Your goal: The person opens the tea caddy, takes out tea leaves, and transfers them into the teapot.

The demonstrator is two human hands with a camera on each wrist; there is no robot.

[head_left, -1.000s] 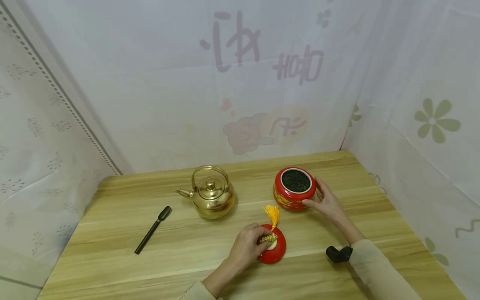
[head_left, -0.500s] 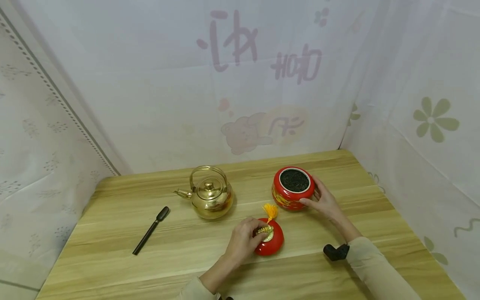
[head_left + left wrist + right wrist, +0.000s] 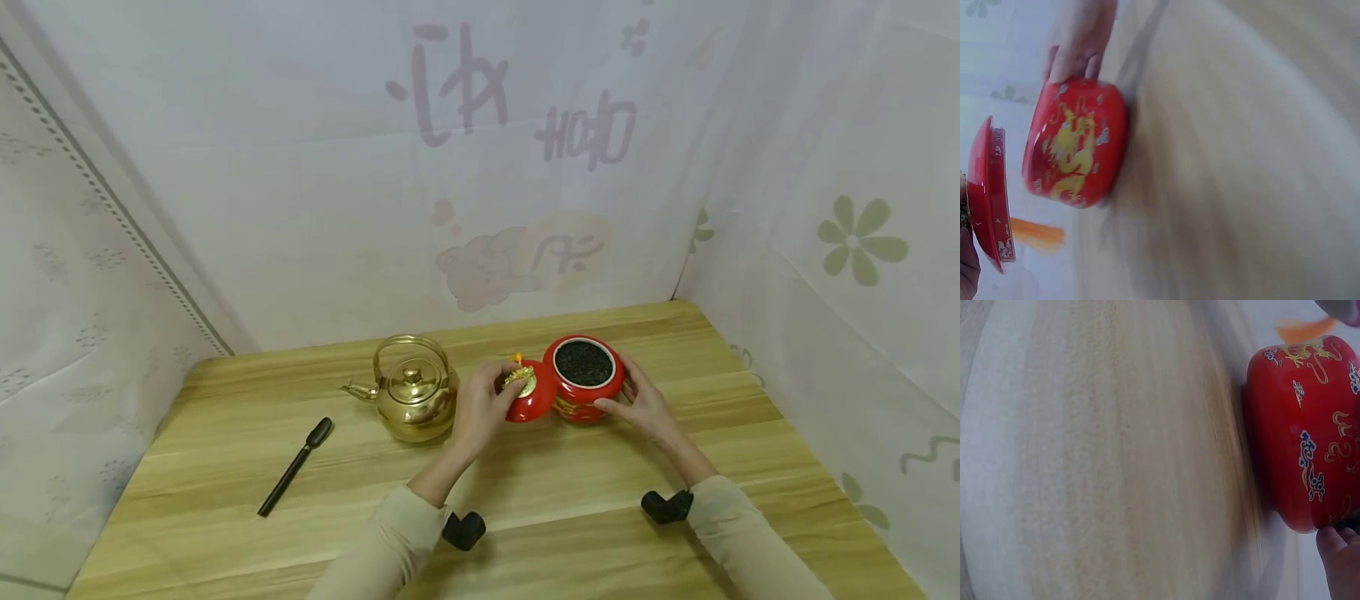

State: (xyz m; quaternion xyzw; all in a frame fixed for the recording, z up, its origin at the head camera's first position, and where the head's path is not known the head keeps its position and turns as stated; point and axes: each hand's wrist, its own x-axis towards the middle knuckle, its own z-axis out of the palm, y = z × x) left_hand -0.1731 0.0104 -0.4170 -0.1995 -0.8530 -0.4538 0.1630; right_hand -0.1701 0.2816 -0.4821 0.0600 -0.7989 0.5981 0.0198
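Note:
My left hand (image 3: pixel 476 408) pinches the gold knob of a red domed lid (image 3: pixel 536 403), holding it above the table just left of a red tea jar (image 3: pixel 576 393). In the left wrist view the lid (image 3: pixel 981 187) hangs in the air, apart from the jar (image 3: pixel 1075 147), with an orange tassel (image 3: pixel 1038 234) behind it. Dark tea leaves (image 3: pixel 583 363) fill the uncovered jar, which stands upright and bears a gold dragon pattern. My right hand (image 3: pixel 647 412) grips the jar's right side, thumb in front; its far fingers are partly hidden.
A gold teapot (image 3: pixel 412 408) with a raised handle stands close to the left of my left hand, spout pointing left. Farther left, a dark tea scoop (image 3: pixel 296 467) lies on the wooden table (image 3: pixel 570 533). Printed curtains hang behind and at both sides.
My left hand has raised the lid from the table's front area and carried it away from me, up beside the jar. The right hand stays on the jar.

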